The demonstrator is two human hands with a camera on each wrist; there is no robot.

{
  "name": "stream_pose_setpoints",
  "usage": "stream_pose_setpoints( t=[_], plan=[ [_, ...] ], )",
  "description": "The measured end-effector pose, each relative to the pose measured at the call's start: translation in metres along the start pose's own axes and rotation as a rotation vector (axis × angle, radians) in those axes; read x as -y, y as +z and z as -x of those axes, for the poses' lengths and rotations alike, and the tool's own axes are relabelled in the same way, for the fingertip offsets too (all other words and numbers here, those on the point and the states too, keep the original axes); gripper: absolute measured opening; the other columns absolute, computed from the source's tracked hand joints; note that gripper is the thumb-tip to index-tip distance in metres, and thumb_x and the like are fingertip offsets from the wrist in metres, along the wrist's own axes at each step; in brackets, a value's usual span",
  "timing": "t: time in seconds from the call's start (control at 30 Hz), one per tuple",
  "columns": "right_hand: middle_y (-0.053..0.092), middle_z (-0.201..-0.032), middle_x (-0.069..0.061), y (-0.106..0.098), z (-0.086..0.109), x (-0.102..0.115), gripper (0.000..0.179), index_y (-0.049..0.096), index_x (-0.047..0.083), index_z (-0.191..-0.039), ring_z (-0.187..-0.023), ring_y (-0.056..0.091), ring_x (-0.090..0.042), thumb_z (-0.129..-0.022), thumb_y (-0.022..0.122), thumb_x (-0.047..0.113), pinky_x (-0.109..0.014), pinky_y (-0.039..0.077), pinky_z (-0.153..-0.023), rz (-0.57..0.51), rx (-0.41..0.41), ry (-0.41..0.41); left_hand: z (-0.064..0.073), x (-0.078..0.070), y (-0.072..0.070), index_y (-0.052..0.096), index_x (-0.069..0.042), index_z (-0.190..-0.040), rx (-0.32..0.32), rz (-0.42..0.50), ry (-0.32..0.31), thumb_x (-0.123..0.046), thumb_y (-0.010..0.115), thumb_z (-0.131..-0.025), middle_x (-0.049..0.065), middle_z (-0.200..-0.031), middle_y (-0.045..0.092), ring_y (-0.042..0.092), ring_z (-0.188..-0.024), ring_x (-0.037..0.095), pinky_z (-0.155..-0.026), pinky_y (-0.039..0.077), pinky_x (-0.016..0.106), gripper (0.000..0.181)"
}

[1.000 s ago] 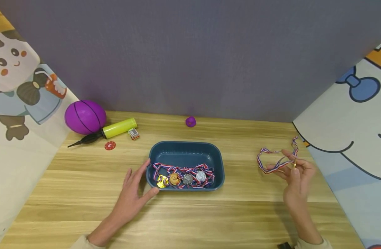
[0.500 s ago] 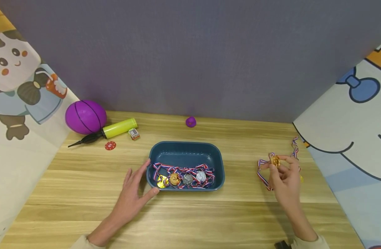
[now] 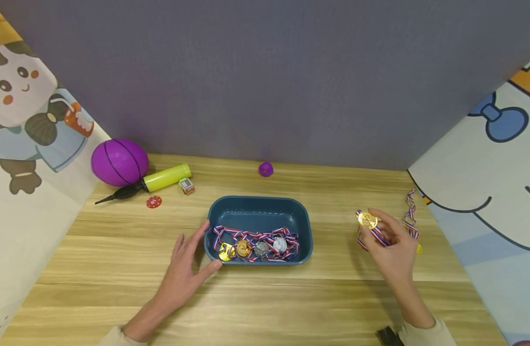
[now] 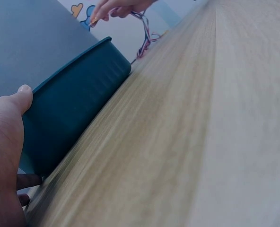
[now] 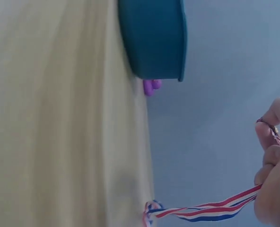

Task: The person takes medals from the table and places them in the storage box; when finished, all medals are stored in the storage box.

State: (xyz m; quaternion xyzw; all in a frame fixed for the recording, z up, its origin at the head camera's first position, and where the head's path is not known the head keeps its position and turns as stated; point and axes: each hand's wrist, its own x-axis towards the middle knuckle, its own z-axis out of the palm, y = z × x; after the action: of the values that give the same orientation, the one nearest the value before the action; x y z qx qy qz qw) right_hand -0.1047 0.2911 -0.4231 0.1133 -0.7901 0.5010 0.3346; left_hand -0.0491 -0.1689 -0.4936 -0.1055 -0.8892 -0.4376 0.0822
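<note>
My right hand (image 3: 392, 247) pinches a gold medal (image 3: 367, 220) between thumb and fingertips, raised over the right side of the table. Its red, white and blue ribbon (image 5: 211, 210) runs through the hand and trails down toward the tabletop. My left hand (image 3: 182, 271) spans the near left corner of a dark blue basin (image 3: 306, 218), thumb at the front rim and fingers along the left side. Inside the basin lie a yellow-gold medal (image 3: 226, 252), a bronze-gold medal (image 3: 243, 248), a dark grey medal (image 3: 261, 249) and a silver medal (image 3: 280, 245), their ribbons bunched together.
Another striped ribbon (image 3: 410, 214) lies by the right wall, its yellow medal (image 3: 419, 248) partly behind my right hand. At back left are a purple ball (image 3: 119, 162), a yellow hand pump (image 3: 167, 178), a small box (image 3: 186, 186) and a red chip (image 3: 154, 202). A purple object (image 3: 266, 168) sits behind the basin.
The right hand has turned and shifted left with the medal, whose face now shows. The ribbon has gathered beneath the hand, leaving another ribbon by the wall. The left hand stays put.
</note>
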Motion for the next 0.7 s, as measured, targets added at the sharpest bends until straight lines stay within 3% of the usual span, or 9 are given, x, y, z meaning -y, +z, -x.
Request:
stream_pose_setpoints(
  t=[0.53,0.7],
  plan=[
    [0.074,-0.082,0.019,0.004,-0.04,0.036,0.035,0.077,-0.016,-0.115,-0.056,0.061,0.009,-0.08,0.079,-0.017,-0.003,0.045,-0.051,-0.018,-0.01,-0.001,0.0,0.001,0.0,0.029,-0.028,-0.177,-0.002,-0.002,0.004,-0.039,0.083,-0.099,0.017,-0.175,0.042,0.045,-0.155,0.05,-0.137,0.002,0.065,0.096],
    [0.075,-0.082,0.02,0.004,-0.049,0.05,0.035,0.079,-0.014,-0.117,-0.057,0.064,0.008,-0.082,0.08,-0.016,-0.005,0.049,-0.052,-0.022,0.024,-0.015,0.0,0.0,0.0,0.029,-0.027,-0.177,-0.003,-0.002,0.008,-0.039,0.083,-0.099,0.017,-0.175,0.042,0.045,-0.155,0.051,-0.138,0.002,0.064,0.096]
  ],
)
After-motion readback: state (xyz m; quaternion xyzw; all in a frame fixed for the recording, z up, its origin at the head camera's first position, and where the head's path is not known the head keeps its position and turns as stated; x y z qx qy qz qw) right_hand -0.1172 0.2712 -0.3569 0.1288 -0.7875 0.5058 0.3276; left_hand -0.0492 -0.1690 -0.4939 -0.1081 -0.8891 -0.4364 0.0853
